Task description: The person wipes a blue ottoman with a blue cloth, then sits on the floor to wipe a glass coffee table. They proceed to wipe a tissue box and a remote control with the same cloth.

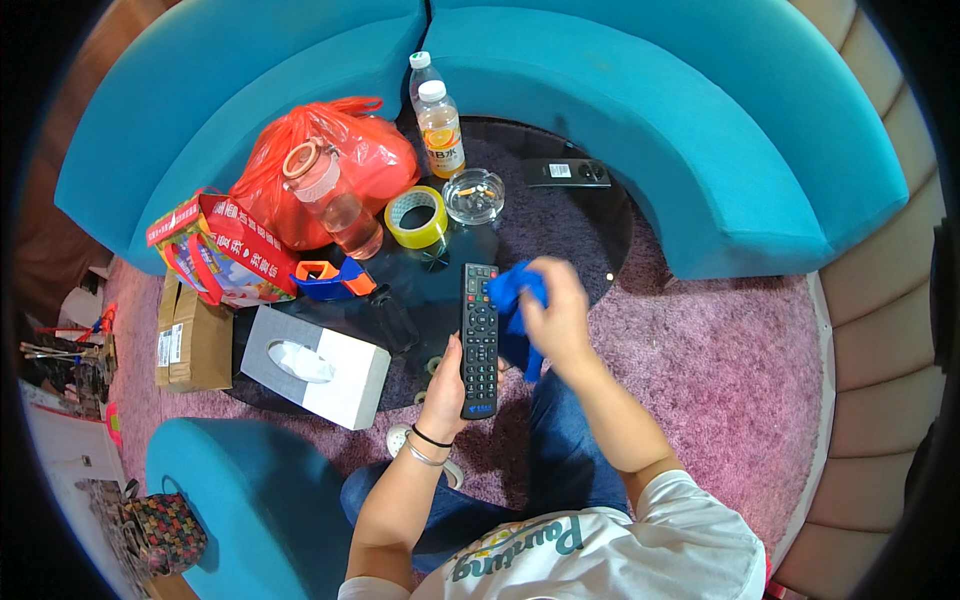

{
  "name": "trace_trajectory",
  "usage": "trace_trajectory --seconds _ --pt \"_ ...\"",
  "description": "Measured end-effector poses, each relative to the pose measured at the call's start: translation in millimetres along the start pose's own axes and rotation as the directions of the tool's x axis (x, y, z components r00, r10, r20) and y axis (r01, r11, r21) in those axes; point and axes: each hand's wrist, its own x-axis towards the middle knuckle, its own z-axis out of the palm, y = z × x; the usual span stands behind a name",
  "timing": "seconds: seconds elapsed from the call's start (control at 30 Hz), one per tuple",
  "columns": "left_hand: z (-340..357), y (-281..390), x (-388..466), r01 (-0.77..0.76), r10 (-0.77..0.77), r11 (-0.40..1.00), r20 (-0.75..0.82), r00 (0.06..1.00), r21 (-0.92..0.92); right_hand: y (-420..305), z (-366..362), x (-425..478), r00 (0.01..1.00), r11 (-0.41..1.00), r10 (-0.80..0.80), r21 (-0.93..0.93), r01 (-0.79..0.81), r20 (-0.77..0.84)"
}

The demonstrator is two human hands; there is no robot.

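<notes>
A black remote control (480,341) is held upright over the table's near edge, its rows of buttons facing up. My left hand (442,390) grips its lower half, thumb along the left side and fingertips showing at the right. In my right hand (559,311) is a bunched blue cloth (517,292), partly hanging down below the fingers. The cloth lies against or just over the upper right of the remote; whether it touches cannot be made out. The right hand is slightly blurred.
On the dark glass table (517,240) stand a tissue box (341,390), tape dispenser (334,281), yellow tape roll (416,217), glass ashtray (474,196), drink bottle (442,139), pink-tinted bottle (349,221), red plastic bag (375,150), gift bag (247,262) and carton (202,337). A curved blue sofa (600,82) borders it.
</notes>
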Motion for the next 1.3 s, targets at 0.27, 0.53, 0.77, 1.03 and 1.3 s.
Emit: trace_trajectory --seconds 0.27,0.53,0.77,1.03,1.3 --pt "-4 -1 7 -0.046 0.053 0.993 -0.062 0.997 0.104 141 -15 84 0.928 0.877 0.217 -0.358 -0.322 -0.304" --pt "-9 1 2 -0.031 0.037 0.997 -0.088 0.995 0.067 166 37 105 0.979 0.701 0.045 -0.692 -0.174 -0.200" --pt "-21 -1 -3 -0.056 0.059 0.998 -0.089 0.994 0.040 120 50 81 0.966 0.935 -0.145 -0.289 0.205 0.215" --pt "-19 0 1 -0.005 0.011 0.998 -0.108 0.994 0.056 128 55 87 0.998 0.911 -0.004 -0.411 0.026 0.056" --pt "-16 2 0 0.016 -0.015 1.000 -0.084 0.996 0.007 133 66 103 0.938 0.925 -0.113 -0.310 0.220 0.328"
